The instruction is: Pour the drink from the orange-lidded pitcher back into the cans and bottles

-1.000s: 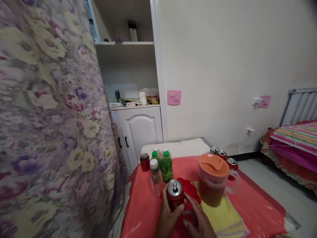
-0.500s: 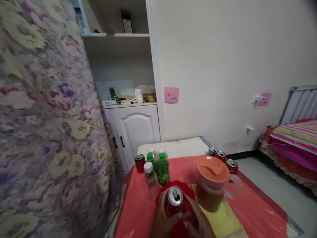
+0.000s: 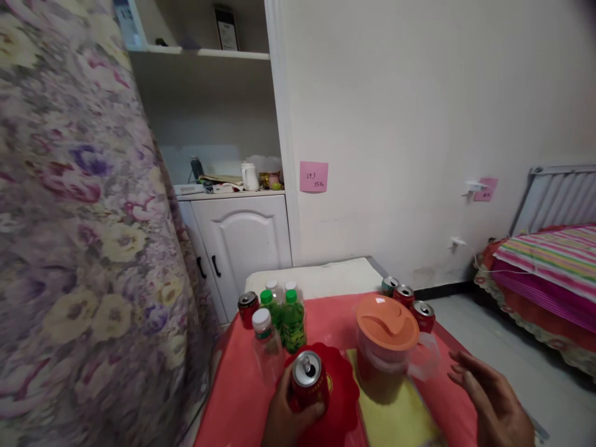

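My left hand [image 3: 289,415] is wrapped round a red soda can [image 3: 309,383], which stands upright with its top opened, over a red scalloped tray [image 3: 343,397]. Whether the can rests on the tray or hangs just above it, I cannot tell. Off to the right, past the pitcher handle, my right hand [image 3: 494,397] is in the air with its fingers apart and nothing in them. A clear pitcher with an orange lid [image 3: 387,324] stands between the two hands, holding something brownish. Just left of my left hand is a clear bottle with a white cap [image 3: 267,351].
Green bottles [image 3: 293,323] and another red can [image 3: 248,308] stand at the table's left. Several cans [image 3: 423,315] line its right edge. A yellow cloth [image 3: 395,413] lies by the pitcher. A floral curtain [image 3: 88,248] hangs at left; a bed [image 3: 544,267] stands at right.
My right hand has let go of the can and moved right, beyond the pitcher. My left hand still holds the can. The whole view has shifted slightly.
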Demonstrator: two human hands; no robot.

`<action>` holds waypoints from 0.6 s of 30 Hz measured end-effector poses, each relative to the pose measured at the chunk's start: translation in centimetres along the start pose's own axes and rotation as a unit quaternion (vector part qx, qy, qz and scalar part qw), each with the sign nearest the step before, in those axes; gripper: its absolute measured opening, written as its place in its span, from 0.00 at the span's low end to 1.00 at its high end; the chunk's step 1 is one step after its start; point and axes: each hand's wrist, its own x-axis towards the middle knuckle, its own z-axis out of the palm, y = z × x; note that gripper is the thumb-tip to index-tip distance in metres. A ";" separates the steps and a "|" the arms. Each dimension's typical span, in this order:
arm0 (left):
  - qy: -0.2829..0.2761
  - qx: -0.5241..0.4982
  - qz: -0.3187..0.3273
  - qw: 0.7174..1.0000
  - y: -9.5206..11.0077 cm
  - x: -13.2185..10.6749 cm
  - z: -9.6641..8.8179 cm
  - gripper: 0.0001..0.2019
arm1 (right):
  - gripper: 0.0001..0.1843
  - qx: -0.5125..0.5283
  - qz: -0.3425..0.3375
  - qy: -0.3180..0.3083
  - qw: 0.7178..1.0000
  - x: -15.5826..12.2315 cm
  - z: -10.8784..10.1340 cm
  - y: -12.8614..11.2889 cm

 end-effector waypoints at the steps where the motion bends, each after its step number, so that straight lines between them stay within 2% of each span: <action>1: 0.002 -0.002 -0.001 1.000 0.0 0.1 0.0 0.43 | 0.27 0.002 0.015 -0.011 1.000 1.0 -0.1 0.4; 4: 0.005 -0.009 0.003 1.000 0.0 0.1 -0.1 0.44 | 0.29 0.008 0.044 -0.064 0.997 2.7 0.8 1.6; 8: 0.007 -0.006 0.009 1.000 0.5 0.1 -0.2 0.43 | 0.27 0.039 0.058 -0.128 0.989 3.3 3.1 2.3; 11: 0.017 -0.001 0.010 1.000 0.8 0.1 -0.3 0.40 | 0.24 0.042 0.040 -0.121 0.991 3.7 4.2 2.2; 18: 0.024 0.026 0.000 0.999 0.1 0.2 -0.5 0.39 | 0.25 0.010 -0.017 -0.101 0.995 4.7 5.1 1.5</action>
